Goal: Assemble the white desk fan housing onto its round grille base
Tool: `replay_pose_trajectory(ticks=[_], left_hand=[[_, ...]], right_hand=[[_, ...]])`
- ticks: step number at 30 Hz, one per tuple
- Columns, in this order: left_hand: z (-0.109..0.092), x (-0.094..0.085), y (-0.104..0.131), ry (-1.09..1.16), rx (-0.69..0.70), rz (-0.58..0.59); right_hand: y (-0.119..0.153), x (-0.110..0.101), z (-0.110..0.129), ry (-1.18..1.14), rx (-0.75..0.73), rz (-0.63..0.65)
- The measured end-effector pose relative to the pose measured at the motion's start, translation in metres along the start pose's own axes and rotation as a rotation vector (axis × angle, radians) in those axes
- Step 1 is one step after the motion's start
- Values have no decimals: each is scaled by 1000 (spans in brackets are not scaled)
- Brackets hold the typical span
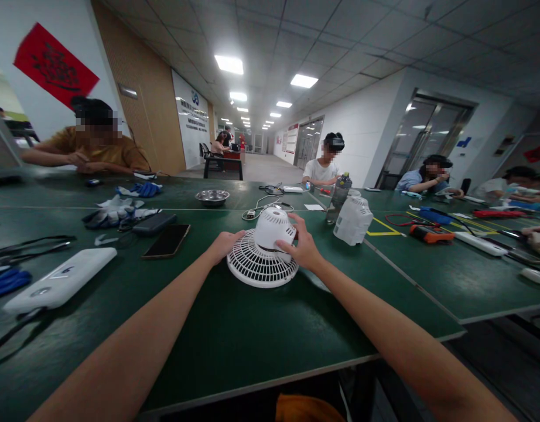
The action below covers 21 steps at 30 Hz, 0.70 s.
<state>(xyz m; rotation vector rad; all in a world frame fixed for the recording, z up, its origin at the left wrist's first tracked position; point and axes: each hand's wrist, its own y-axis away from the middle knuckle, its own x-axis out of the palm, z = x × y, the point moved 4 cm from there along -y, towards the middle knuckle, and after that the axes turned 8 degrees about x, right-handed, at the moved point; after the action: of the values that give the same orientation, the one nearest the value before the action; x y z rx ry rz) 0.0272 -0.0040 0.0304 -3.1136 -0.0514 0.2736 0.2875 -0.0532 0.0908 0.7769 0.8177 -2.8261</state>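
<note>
A white fan grille with radial slots lies face down on the green table in front of me. On top of it sits a rounded white motor housing with vents. My left hand grips the grille's left rim; some of its fingers are hidden. Around the right side of the housing, my right hand is closed, thumb on the near side and fingers toward the far side. A white cable lies behind the fan. To the right stands a translucent white plastic cover.
A metal bowl and a bottle stand farther back. Left are a phone, a dark power bank, gloves and a white power pack. An orange multimeter lies right. Several people sit around the tables.
</note>
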Motion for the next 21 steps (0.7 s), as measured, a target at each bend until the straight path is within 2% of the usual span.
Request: replay_pose_trajectory(ticks=[7, 14, 21], left_hand=[[9, -2, -11, -22, 37, 38], [1, -2, -2, 4, -2, -40], [7, -2, -9, -51, 26, 53]], right_hand=[[0, -1, -1, 147, -104, 25], [-1, -4, -3, 142, -132, 29], [-1, -9, -4, 114, -127, 41]])
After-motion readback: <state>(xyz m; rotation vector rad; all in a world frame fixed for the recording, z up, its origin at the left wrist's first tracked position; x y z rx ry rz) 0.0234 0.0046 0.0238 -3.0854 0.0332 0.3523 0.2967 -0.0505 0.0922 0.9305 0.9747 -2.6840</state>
